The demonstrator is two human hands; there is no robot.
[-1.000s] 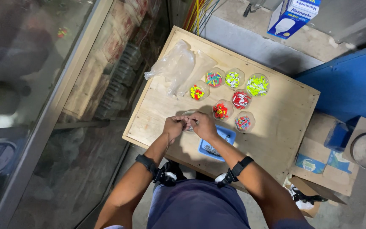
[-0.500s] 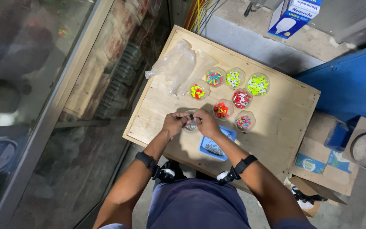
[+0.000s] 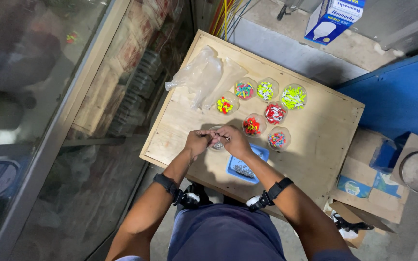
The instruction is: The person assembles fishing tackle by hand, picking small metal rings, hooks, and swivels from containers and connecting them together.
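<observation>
My left hand and my right hand meet fingertip to fingertip over a small clear round cup on the wooden board. The fingers are pinched together on something too small to make out. Just under my right wrist lies a blue tray with small grey metal pieces. Beyond the hands stand several clear cups of coloured plastic pieces: red, red-white, yellow-green, mixed colours.
Crumpled clear plastic bags lie at the board's far left. A glass-fronted cabinet runs along the left. A blue surface and cardboard boxes are to the right; a white-blue carton stands behind.
Both hands have shifted slightly up and away from the body, staying pinched together over the small cup.
</observation>
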